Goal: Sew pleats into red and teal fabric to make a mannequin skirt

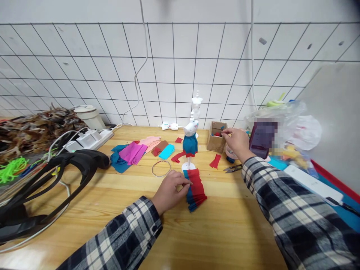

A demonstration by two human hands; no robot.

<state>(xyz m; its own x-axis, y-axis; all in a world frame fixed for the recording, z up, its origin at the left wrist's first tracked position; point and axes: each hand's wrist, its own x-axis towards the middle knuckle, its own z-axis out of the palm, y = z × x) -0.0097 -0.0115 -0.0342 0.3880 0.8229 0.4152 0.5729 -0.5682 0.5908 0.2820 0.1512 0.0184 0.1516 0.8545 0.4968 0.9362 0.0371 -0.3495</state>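
My left hand (172, 190) is closed in a pinch at the left edge of a red and blue piece of fabric (197, 183), whose lower end is gathered. My right hand (236, 140) reaches to a small cardboard box (216, 144), thumb and forefinger pinched together over its open top. What they hold, if anything, is too small to make out. Red and blue scraps (217, 134) lie inside the box. Behind the fabric stands a small white mannequin (191, 128) wearing a blue skirt (190, 144) with a red hem.
Thread snips (233, 168) and a red scrap (215, 161) lie near the box. Left of the mannequin are a metal ring (161, 168) and folded magenta fabric (133, 153). A phone (263, 138) leans at right. A black headset-like frame (81, 176) and power strip (97, 138) occupy the left.
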